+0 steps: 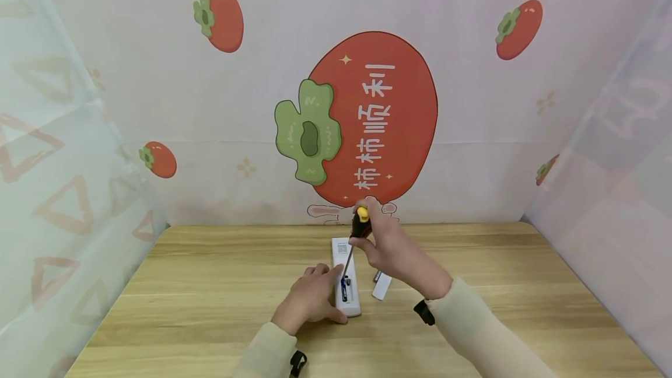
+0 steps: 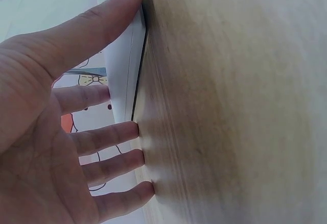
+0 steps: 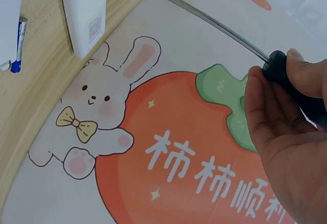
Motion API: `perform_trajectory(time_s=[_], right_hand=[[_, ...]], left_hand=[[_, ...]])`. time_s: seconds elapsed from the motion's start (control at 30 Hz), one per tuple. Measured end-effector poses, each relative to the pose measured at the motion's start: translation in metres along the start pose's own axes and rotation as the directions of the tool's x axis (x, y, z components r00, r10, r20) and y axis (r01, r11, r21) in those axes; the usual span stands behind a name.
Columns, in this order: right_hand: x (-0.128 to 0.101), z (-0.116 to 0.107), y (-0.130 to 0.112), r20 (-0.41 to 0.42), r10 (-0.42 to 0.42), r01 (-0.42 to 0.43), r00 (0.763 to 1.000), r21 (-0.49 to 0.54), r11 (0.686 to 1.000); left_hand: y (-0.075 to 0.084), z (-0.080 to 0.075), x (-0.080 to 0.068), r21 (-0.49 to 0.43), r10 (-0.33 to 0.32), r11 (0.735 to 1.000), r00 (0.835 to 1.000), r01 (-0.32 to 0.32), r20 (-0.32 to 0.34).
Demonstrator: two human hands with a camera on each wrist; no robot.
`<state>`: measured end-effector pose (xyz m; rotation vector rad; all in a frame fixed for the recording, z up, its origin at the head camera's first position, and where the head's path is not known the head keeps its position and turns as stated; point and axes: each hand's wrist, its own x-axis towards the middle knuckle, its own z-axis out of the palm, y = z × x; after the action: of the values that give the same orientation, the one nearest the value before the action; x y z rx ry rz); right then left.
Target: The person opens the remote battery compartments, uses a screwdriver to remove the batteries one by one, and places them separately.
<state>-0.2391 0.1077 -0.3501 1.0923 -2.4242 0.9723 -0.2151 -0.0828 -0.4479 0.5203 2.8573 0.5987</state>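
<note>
A white remote control [image 1: 338, 256] lies back side up on the table, its battery compartment uncovered. One blue battery [image 1: 344, 291] sits inside. My right hand [image 1: 387, 244] grips a screwdriver [image 3: 219, 26] by its black handle with a yellow end. The shaft slants down to the compartment, tip at the battery's far end. My left hand [image 1: 312, 296] lies along the remote's left side. Its thumb [image 2: 97, 25] presses the near end and its index finger rests on the edge. In the left wrist view the other fingertips touch the tabletop.
Right of the remote lies a white battery cover [image 1: 382, 287], with a loose battery [image 3: 19, 45] beside it. The wooden table [image 1: 210, 284] ends at a back wall sheet [image 1: 236, 104] printed with persimmons and a rabbit. Pale sheets hang at both sides.
</note>
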Motion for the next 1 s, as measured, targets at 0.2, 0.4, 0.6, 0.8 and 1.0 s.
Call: perform_trajectory(time_s=[0.2,0.4,0.6,0.8,1.0], right_hand=[[-0.012,0.008,-0.014,-0.024,-0.088,0.085,0.996,-0.092,0.992],[-0.022,0.017,-0.024,-0.047,-0.177,0.17,0.983,-0.132,0.977],[-0.028,0.021,-0.027,-0.056,-0.19,0.18,0.98,-0.15,0.972],[-0.024,0.017,-0.026,-0.045,-0.162,0.155,0.986,-0.132,0.979],[-0.013,0.013,-0.023,-0.001,-0.064,0.064,0.998,-0.098,0.993]], left_hand=[[0.001,-0.001,0.0,-0.011,-0.01,1.0,1.0,0.01,0.009],[0.0,-0.001,-0.001,-0.02,-0.014,1.0,1.0,0.014,0.01],[-0.001,0.001,0.0,-0.024,-0.007,1.0,1.0,0.007,0.0],[-0.001,0.0,0.0,-0.027,-0.014,1.0,1.0,0.014,0.004],[0.0,-0.002,0.0,-0.03,-0.022,0.999,1.0,0.022,0.014]])
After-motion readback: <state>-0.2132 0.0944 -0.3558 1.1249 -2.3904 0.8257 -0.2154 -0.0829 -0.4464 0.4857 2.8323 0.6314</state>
